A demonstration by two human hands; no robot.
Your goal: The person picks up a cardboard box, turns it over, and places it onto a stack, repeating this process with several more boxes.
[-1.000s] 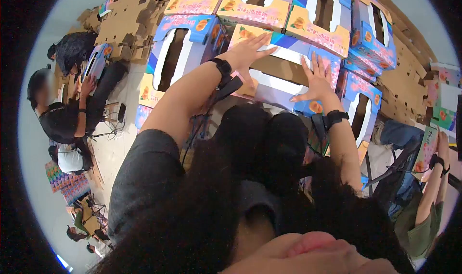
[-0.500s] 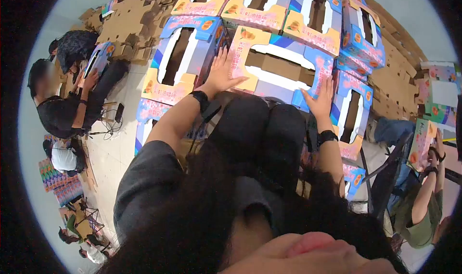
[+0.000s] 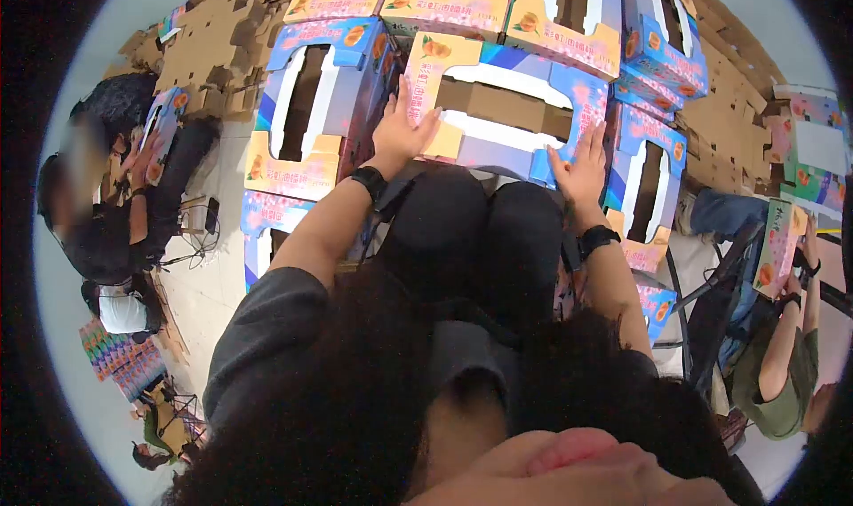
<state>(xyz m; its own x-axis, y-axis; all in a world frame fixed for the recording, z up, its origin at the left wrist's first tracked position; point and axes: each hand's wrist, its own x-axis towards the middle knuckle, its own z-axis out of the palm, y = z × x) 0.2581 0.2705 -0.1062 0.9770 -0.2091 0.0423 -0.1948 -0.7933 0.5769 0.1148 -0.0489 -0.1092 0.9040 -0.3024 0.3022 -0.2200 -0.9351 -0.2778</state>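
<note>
box [image 3: 498, 144] between both hands [image 3: 402, 138] [image 3: 582, 179], brown cardboard [image 3: 506, 107] showing inside.

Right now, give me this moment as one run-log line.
left hand: open, at box's left end; right hand: open, at right end; other boxes: behind, both sides

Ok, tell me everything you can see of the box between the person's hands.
The box looks like printed cardboard: yellow with orange fruit and pink lettering at its left end, mostly blue and lilac elsewhere. A long white-edged opening faces up, showing plain brown board inside. It lies crosswise just beyond the knees, in front of similar boxes. The left hand is against its left end, the right hand at its near right corner. Its underside is hidden.
</note>
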